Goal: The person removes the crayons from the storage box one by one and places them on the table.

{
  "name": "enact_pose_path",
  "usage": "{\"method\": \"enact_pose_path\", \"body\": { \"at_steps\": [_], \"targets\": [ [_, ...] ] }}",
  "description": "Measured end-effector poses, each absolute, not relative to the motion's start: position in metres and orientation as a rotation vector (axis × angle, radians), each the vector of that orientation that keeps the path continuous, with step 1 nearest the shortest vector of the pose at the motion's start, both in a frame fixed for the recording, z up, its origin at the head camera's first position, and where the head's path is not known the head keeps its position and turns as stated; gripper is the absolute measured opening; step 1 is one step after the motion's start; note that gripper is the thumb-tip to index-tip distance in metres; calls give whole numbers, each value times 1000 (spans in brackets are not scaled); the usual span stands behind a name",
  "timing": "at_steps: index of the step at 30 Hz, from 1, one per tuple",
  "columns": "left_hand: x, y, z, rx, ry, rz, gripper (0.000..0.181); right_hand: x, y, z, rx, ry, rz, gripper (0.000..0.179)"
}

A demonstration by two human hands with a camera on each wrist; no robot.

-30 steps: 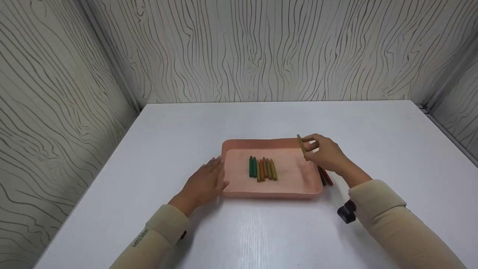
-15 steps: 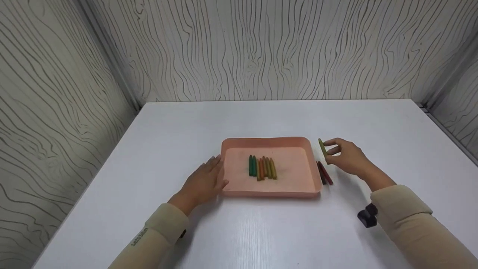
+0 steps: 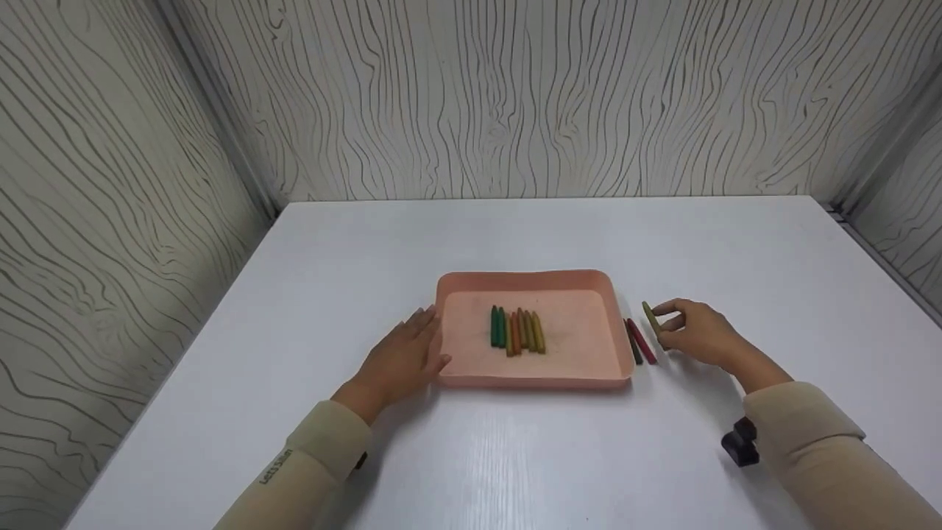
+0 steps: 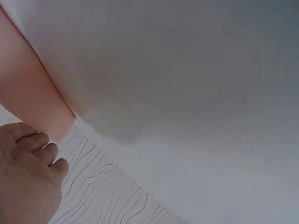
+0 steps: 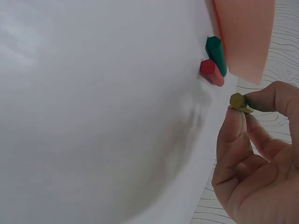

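Between thumb and fingertips my right hand [image 3: 699, 335] pinches an olive-yellow crayon [image 3: 650, 318], its flat end [image 5: 237, 101] facing the camera in the right wrist view. Just left of it, a red crayon [image 3: 642, 341] and a dark green crayon [image 3: 633, 343] lie side by side on the table along the tray's right wall. My left hand [image 3: 401, 357] rests with fingers extended against the left edge of the pink tray [image 3: 530, 382]. Inside the tray, a row of crayons holds two green ones [image 3: 498, 327], an orange one [image 3: 516, 335] and several yellowish-brown ones [image 3: 535, 333].
A white table [image 3: 500, 456] spreads all around the tray. Wood-grain panels [image 3: 500, 103] rise behind it and on both sides. Dark wrist devices [image 3: 739, 443] hang below the sleeves.
My right hand has carried the olive-yellow crayon from over the tray's right side out to the right, then lowered it beside the red crayon. The left hand has stayed put.
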State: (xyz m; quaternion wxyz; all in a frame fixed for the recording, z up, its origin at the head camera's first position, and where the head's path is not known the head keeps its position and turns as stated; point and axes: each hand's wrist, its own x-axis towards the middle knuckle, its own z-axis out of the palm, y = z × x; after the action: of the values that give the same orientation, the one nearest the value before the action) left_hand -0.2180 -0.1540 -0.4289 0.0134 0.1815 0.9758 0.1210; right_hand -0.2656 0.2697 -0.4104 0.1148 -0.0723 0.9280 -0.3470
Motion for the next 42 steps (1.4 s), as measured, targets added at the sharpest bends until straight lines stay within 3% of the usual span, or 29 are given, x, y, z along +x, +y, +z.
{"method": "enact_pose_path", "body": {
  "at_steps": [22,42],
  "targets": [
    [-218,-156,-431,591,3033,433,67,-266,265,-425,-165,2738,-879,49],
    [-219,-155,-432,598,3046,432,66,-264,271,-412,-218,2873,-745,57]
  ]
}}
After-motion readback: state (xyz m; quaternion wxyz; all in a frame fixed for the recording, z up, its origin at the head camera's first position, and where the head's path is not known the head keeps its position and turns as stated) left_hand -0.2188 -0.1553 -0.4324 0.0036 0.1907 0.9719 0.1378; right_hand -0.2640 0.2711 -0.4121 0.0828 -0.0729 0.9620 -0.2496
